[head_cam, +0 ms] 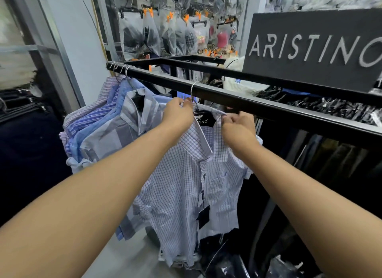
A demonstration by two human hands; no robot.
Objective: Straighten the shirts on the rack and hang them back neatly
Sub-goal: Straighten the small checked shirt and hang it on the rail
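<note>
Head view: at centre frame a checked shirt hangs by its metal hanger hook from the black rack rail, which runs from upper left down to the right edge. Both hands are up at its collar. The left hand pinches the collar's left side just below the hook, fingers curled on the cloth. The right hand grips the collar's right side, just under the rail. A black neck label shows between the two hands, and a dark price tag dangles at the shirt's front, lower centre. Left of centre, a bunch of striped and plaid shirts hangs packed together at the rail's far end, apart from the checked one. A dark sign reading ARISTINO stands at upper right. Clear bags hang on clips at top centre, and dark garments hang under the rail at right
</note>
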